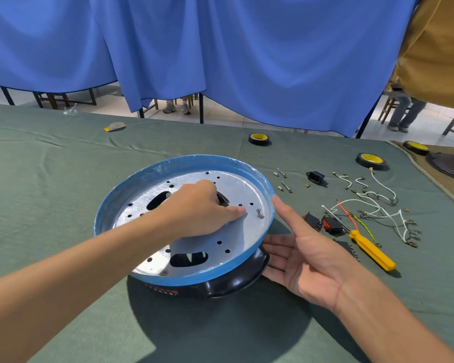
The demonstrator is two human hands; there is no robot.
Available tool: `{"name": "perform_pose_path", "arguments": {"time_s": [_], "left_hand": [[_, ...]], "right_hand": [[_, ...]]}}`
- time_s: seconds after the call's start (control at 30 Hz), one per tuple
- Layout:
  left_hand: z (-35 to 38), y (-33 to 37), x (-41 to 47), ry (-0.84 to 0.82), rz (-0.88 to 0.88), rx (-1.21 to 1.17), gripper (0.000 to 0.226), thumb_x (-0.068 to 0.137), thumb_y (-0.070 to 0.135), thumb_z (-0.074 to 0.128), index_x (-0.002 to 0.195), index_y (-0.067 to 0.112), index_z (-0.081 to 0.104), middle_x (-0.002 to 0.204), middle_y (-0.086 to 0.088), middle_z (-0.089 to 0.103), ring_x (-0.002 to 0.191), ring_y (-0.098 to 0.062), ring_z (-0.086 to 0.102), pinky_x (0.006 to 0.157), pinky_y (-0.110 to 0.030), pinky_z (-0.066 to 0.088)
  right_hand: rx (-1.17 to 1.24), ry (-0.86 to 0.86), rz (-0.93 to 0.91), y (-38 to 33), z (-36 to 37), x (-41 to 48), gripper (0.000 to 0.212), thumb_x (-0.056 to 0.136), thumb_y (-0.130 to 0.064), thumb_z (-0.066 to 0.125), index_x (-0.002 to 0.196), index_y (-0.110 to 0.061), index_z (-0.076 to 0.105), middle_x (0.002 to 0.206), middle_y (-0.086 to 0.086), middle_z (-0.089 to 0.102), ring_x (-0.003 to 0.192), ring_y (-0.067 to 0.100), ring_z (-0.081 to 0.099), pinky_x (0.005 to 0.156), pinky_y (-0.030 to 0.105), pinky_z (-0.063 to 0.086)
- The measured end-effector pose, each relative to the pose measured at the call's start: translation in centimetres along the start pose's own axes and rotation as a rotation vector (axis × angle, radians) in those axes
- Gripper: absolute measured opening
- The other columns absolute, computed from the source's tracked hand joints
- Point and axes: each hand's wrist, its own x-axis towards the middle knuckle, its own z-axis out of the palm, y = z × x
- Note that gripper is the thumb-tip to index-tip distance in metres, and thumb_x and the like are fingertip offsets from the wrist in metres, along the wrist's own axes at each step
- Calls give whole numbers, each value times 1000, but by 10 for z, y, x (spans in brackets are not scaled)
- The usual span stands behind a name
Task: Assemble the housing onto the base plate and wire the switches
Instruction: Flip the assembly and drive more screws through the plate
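Left hand (194, 208) reaches into the base plate (247, 189), right hand (307, 247) braces it
Right lies flat and released against the rim and black housing (233, 282), likely to stop sliding; left curls at the centre hole, grasp cannot be told; switches (332, 224) lie on the cloth (63, 179)

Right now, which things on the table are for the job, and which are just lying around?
For the job: metal plate, black housing, screws, switches, white wires, power socket, yellow screwdriver.

Probably just lying about: far tape roll, yellow-and-grey scrap, crumpled clear plastic.
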Motion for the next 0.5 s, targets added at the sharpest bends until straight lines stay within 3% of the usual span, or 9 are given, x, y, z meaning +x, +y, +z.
{"name": "perform_pose_path", "arguments": {"time_s": [0.1, 0.17, 0.23, 0.33, 0.43, 0.5], "left_hand": [[0, 3, -6, 295, 241, 81, 43, 86, 61, 58, 97, 21, 69, 82, 13, 65, 79, -11, 60, 65, -30, 45], [-5, 10, -10, 252, 412, -35, 30, 87, 54, 63, 94, 27, 74, 73, 22, 60, 72, -1, 57, 66, -24, 46], [-5, 16, -11, 150, 513, -14, 23, 88, 48, 65, 90, 29, 77, 69, 21, 59, 71, -4, 57, 67, -29, 49], [0, 20, -9, 116, 559, 30, 13, 91, 32, 66, 93, 26, 78, 80, 12, 70, 77, -12, 59, 75, -32, 50], [0, 20, -6, 102, 522, -54, 8, 89, 21, 70, 87, 22, 79, 82, 9, 75, 73, -5, 62, 68, -10, 44], [0, 21, -6, 98, 526, -58, 8, 88, 19, 71, 84, 21, 78, 76, 11, 71, 67, 2, 59, 64, -5, 40]], "right_hand": [[15, 1, -1, 0, -1, 1, 84, 58, -53, 81, 109, 10, 61, 97, 23, 72, 80, 31, 72, 75, 46, 60], [58, 10, 12, -1, -3, 2, 81, 72, -57, 73, 115, 11, 59, 103, 25, 70, 85, 33, 72, 79, 46, 59], [85, 1, 23, -1, -4, 2, 76, 83, -55, 64, 119, 12, 56, 107, 27, 68, 90, 35, 71, 84, 47, 56], [102, -17, 24, 0, -4, -1, 69, 90, -49, 57, 121, 14, 54, 106, 28, 68, 92, 37, 69, 86, 48, 55], [106, -8, 14, 0, -3, -2, 66, 93, -44, 55, 122, 15, 53, 104, 28, 67, 92, 37, 68, 86, 48, 54], [107, 4, 10, 0, -2, -2, 65, 94, -43, 53, 122, 15, 52, 105, 29, 67, 92, 37, 67, 86, 47, 54]]}}
